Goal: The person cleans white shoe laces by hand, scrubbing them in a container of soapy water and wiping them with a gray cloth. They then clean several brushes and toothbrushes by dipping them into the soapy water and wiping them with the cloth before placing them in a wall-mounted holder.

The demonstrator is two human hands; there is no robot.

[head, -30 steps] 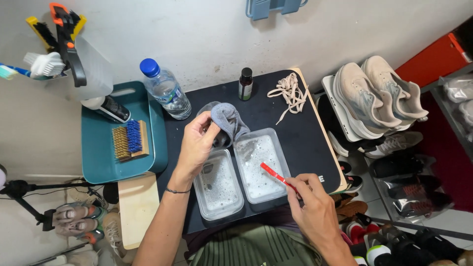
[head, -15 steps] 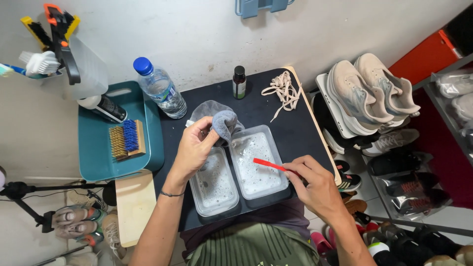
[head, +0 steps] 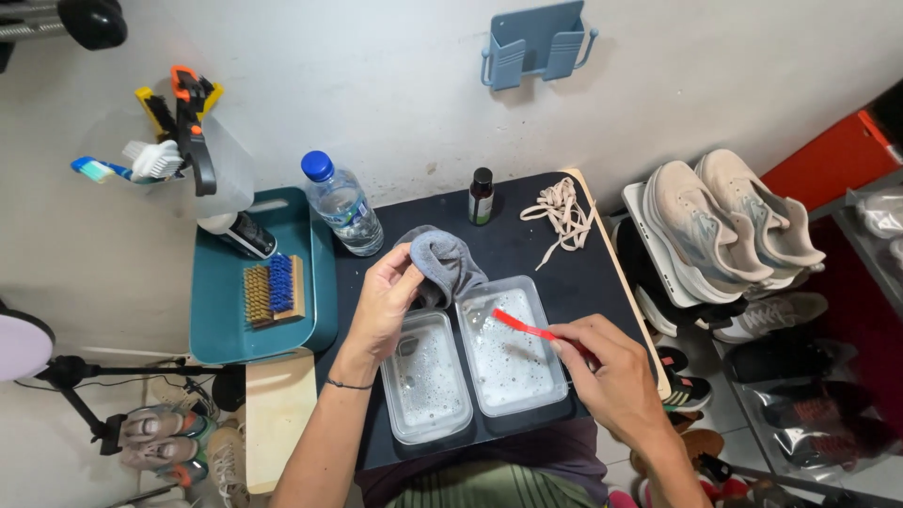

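We hold grey cloth (head: 444, 263) in left hand (head: 386, 303), fingers pinched on its edge, above far rim of left tub (head: 425, 376), mid-table. Right hand (head: 607, 372) grips red-handled brush (head: 523, 327), its tip over foamy water in right tub (head: 510, 346). Both clear tubs side by side near front edge of black table (head: 583, 282). Along back edge: water bottle (head: 342, 204) at left corner, small dark bottle (head: 481, 196), beige laces (head: 562, 211) toward right corner. Teal tray (head: 216, 320) with scrub brush (head: 273, 290) beside left edge. Sneakers (head: 724, 221) past right edge.
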